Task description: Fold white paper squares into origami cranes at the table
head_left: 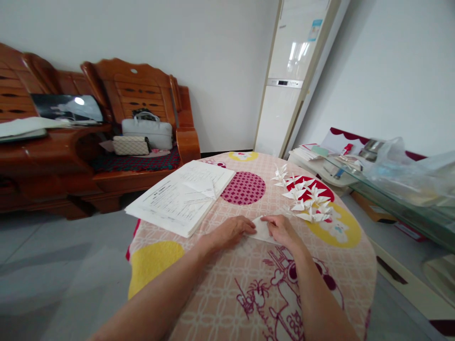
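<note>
A small piece of folded white paper [262, 232] lies on the patterned tablecloth in front of me. My left hand [232, 230] is at its left end, the closed fingertips pressing on the paper. At the upper right part of the same sheet, my right hand [282, 228] has its fingers bent and closed on the paper near its top edge. Beyond and to the right stand several folded white paper cranes [302, 194], grouped loosely. To the left is a stack of printed sheets [170, 196] with some loose folded paper [199, 188] on top.
The round table [220, 289] wears a pink cloth with cartoon prints. On the right, a glass shelf [401, 189] holds plastic bags [398, 166] and metal containers. A wooden sofa [142, 94] with bags [147, 132] stands at the left; a tall white air conditioner [280, 104] is behind.
</note>
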Action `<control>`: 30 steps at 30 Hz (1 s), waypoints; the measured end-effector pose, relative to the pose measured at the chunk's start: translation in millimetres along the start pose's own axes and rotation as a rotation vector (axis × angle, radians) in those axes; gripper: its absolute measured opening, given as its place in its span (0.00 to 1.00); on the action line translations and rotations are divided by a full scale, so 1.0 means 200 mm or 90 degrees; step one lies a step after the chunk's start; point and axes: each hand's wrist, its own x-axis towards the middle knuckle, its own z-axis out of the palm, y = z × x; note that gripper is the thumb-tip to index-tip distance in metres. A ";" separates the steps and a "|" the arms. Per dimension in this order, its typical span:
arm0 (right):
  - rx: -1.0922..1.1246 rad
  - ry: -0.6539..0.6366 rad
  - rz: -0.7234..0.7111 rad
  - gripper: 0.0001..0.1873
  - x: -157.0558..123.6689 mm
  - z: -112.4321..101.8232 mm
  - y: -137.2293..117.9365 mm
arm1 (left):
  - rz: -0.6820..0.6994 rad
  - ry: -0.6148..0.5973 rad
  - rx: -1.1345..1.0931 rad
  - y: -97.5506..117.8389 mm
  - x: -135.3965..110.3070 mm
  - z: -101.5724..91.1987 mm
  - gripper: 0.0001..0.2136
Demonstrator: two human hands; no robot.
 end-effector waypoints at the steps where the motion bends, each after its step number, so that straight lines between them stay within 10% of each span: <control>1: -0.009 -0.001 -0.001 0.23 0.00 0.00 0.00 | 0.007 0.002 -0.019 -0.02 -0.02 -0.02 0.22; 25: -0.007 -0.001 0.006 0.23 -0.01 0.00 0.04 | -0.129 -0.036 -0.039 0.00 -0.09 -0.19 0.14; 30: -0.009 -0.007 0.008 0.23 0.00 0.01 0.03 | -0.231 0.137 -0.018 0.05 -0.03 -0.14 0.12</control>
